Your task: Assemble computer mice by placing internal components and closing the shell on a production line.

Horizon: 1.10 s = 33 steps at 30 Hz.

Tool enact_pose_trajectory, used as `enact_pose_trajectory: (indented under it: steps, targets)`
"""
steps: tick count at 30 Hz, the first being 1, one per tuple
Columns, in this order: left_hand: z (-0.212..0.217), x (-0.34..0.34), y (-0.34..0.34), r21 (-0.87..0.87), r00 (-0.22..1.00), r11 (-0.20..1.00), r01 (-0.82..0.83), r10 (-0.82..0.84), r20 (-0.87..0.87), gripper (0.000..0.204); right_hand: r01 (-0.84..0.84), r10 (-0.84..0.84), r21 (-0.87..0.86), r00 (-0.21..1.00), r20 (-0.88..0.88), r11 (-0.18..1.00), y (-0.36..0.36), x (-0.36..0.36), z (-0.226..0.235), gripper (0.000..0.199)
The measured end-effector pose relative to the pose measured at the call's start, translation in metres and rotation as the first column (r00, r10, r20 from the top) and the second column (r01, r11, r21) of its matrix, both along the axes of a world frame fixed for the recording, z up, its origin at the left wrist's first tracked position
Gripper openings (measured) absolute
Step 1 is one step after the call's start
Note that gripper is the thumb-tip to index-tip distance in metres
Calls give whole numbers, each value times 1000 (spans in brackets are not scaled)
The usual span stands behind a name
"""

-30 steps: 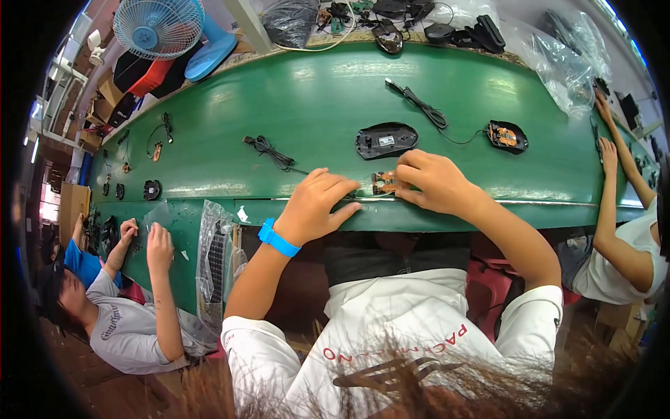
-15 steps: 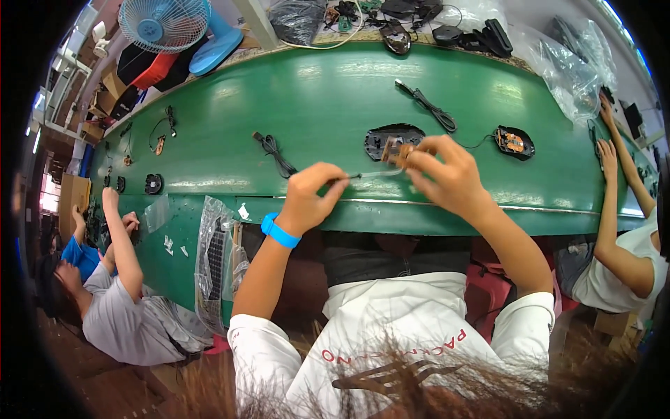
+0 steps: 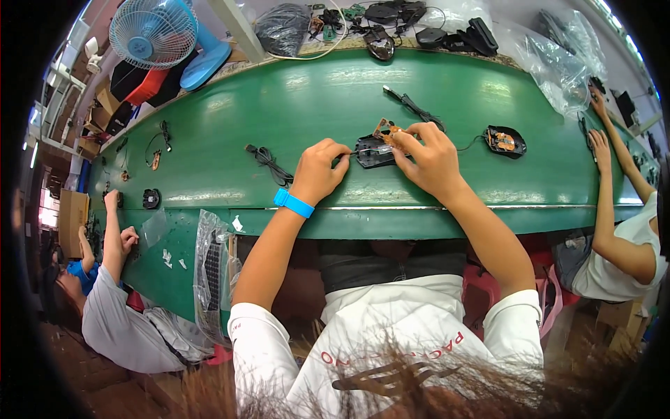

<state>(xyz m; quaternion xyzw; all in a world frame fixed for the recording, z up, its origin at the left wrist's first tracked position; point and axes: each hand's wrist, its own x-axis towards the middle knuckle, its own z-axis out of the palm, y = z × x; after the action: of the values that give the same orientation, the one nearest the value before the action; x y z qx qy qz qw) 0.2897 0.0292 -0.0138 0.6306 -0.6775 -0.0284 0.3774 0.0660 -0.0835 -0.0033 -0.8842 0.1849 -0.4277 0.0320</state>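
Observation:
My left hand (image 3: 322, 167), with a blue band at the wrist, pinches the dark end of a thin cable (image 3: 359, 151) at the left edge of a black mouse shell (image 3: 373, 158). Between the fingertips of my right hand (image 3: 428, 157) is a small orange-brown circuit board (image 3: 384, 130), tilted up over the shell's far side. Pale wires run from the cable across the shell toward the board. My right fingers partly cover the shell and the board. Left of my left hand lies a bundled black USB cable (image 3: 269, 164).
Another mouse shell (image 3: 505, 142) with an orange board sits right on the green table (image 3: 300, 105). A second bundled cable (image 3: 415, 109) lies beyond my right hand. Mouse parts and a plastic bag (image 3: 551, 77) line the far edge. Co-workers' hands (image 3: 599, 150) work at both sides.
Both hands have moved forward and closer together, bringing the board and cable from the near side of the shell to right over it. The view has shifted slightly.

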Motion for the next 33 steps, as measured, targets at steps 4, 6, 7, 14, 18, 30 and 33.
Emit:
enact_pose_trajectory:
  steps: [4,6,7,14,18,30,33]
  targets:
    - [2,2,1,57,998,998,-1,-2,55,10,-4,3,22,1000,19,1000,-2,2,-2,33]
    - [5,2,1,87,997,996,-3,-4,76,10,4,-4,20,1000,19,1000,-2,3,-1,30]
    - [7,3,0,93,994,996,8,-18,107,9,11,-12,16,1000,18,1000,-2,4,0,27]
    - [19,7,-5,164,952,985,62,-107,285,8,5,-5,-23,1000,9,1000,-2,11,5,23]
    - [21,10,-8,221,926,970,99,-172,337,8,-1,-1,-42,999,-33,999,4,18,13,23]
    - [11,9,3,124,986,990,61,-79,145,19,34,-31,17,986,-161,999,29,3,15,27]
    - [13,3,7,-108,981,991,76,-54,188,28,52,-47,28,987,-156,998,31,-1,12,28]
